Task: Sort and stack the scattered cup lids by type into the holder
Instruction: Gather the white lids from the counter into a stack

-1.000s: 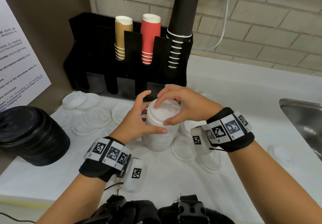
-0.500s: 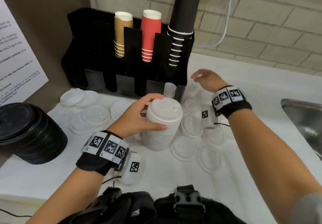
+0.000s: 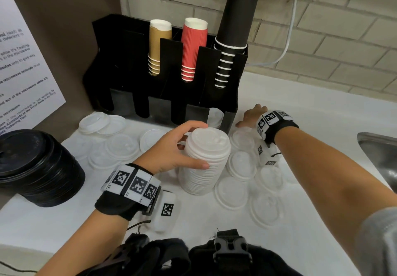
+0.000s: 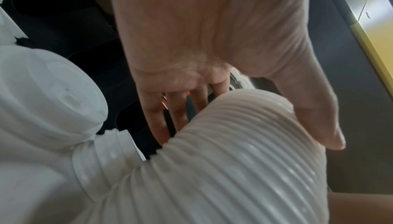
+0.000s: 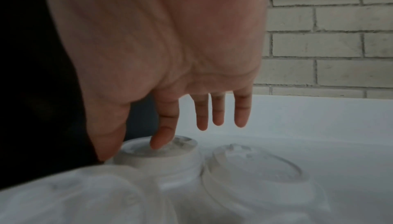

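Lids everywhere on the white table [image 3: 279,108]. Left hand [image 3: 171,149] is wrapped around the tall stack of white plastic cup lids [image 3: 204,162], thumb on the near side, fingers curled over the top edge; left wrist view shows the ribbed stack side [image 4: 244,168] under thumb and fingers. Stack stands upright on the table, just in front of the black cup-and-lid holder [image 3: 129,61].

Right hand [image 3: 251,115] reaches to the right of the holder's front corner, fingers straight & relaxed, gripping nothing. Right wrist view: index fingertip touches the top of a single translucent dome lid [image 5: 157,158] lying on the table, thumb close beside its rim, other fingers [image 5: 240,110] off it. A second clear lid [image 5: 255,168] sits touching it.

Loose white and clear flat lids [image 3: 234,192] lie scattered round the stack, more to the holder's front left [image 3: 120,147]. Holder carries tan paper cups [image 3: 160,39], red ribbed cups [image 3: 193,46], a tall black cup stack [image 3: 236,18]; a few white lids [image 3: 214,114] in its rightmost lower slot. Black lid pile [image 3: 36,166] well left of the holder. Steel sink edge [image 3: 380,147] far right.
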